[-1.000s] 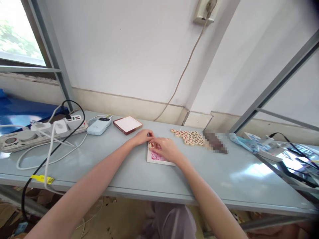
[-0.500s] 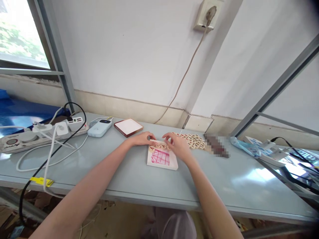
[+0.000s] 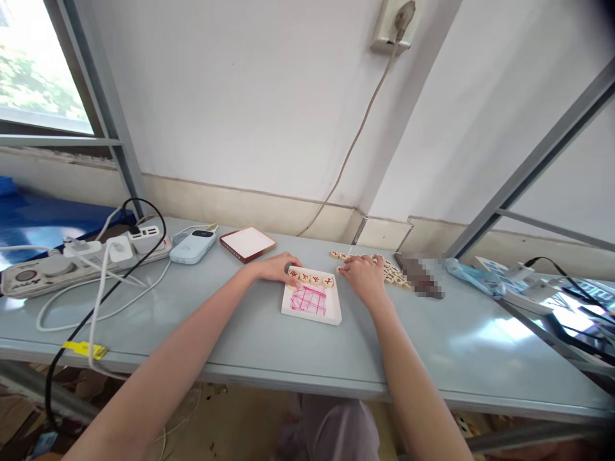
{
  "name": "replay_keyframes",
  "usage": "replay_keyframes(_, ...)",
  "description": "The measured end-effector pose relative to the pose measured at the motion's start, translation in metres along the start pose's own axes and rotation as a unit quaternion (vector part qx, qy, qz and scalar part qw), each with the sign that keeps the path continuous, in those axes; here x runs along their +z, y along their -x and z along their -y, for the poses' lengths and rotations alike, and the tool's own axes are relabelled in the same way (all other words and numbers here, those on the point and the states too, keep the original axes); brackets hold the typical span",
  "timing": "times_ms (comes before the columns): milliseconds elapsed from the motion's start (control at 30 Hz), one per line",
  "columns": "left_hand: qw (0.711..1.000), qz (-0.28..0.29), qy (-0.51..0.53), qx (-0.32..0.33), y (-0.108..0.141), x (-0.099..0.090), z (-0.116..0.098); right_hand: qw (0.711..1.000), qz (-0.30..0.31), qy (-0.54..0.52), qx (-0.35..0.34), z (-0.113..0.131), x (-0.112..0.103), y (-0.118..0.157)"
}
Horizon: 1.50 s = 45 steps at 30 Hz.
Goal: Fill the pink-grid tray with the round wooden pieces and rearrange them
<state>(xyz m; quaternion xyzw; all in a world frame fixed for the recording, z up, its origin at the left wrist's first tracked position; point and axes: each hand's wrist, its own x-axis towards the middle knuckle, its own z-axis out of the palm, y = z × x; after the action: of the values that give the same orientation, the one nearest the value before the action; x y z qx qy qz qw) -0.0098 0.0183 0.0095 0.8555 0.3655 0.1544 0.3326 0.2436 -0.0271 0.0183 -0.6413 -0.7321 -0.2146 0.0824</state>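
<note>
A white shallow box [image 3: 312, 317] lies on the desk with pink-red lines on its bottom. Along its far wall stands a row of several round xiangqi pieces [image 3: 315, 280] with red characters. My left hand [image 3: 278, 269] grips the box's far left corner, the thumb reaching inside beside the leftmost piece. To the right of the box, my right hand [image 3: 364, 276] is spread over a cluster of loose xiangqi pieces [image 3: 393, 274], fingertips down among them. Part of the cluster is hidden under that hand.
A brown-edged box lid [image 3: 248, 244] lies behind my left hand. A light-blue power bank [image 3: 193, 246] and a power strip [image 3: 62, 272] with tangled cables occupy the left side. A pixelated dark object [image 3: 420, 275] and a blue plastic bag [image 3: 473, 278] lie to the right.
My right hand has moved right, off the white box and onto the loose pieces. The row in the box is now uncovered. My left hand stays at the box's corner.
</note>
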Motion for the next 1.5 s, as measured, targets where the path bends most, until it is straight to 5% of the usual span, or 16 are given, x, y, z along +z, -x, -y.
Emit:
replay_keyframes(367, 0.998, -0.063, -0.024, 0.012, 0.001, 0.004, 0.000, 0.996, 0.022, -0.076, 0.047, 0.000, -0.013, -0.002)
replay_keyframes(533, 0.995, -0.091, -0.038, 0.025, -0.003, 0.009, 0.003, 0.995, 0.010, -0.100, 0.001, 0.001, -0.014, -0.002)
replay_keyframes(733, 0.995, -0.093, -0.034, 0.032, -0.004, 0.010, 0.005, 0.989, 0.124, -0.075, 0.012, 0.001, -0.011, -0.002)
replay_keyframes(867, 0.994, -0.089, -0.043, 0.040, -0.003, 0.009, 0.004, 0.989, 0.050, -0.138, 0.011, 0.002, -0.022, -0.001)
replay_keyframes(1033, 0.993, -0.091, -0.052, 0.048, -0.006, 0.011, 0.006, 0.933, 0.049, -0.335, -0.120, 0.025, -0.040, 0.004)
replay_keyframes(1167, 0.992, -0.097, -0.050, 0.058, -0.009, 0.012, 0.007, 0.903, 0.102, -0.349, -0.228, 0.045, -0.038, 0.007)
replay_keyframes(1333, 0.993, -0.094, -0.044, 0.051, -0.010, 0.011, 0.009, 0.915, 0.067, -0.335, -0.215, 0.045, -0.034, 0.006)
replay_keyframes(1500, 0.992, -0.093, -0.051, 0.068, -0.014, 0.015, 0.013, 0.914, 0.106, -0.322, -0.224, 0.047, -0.033, 0.006)
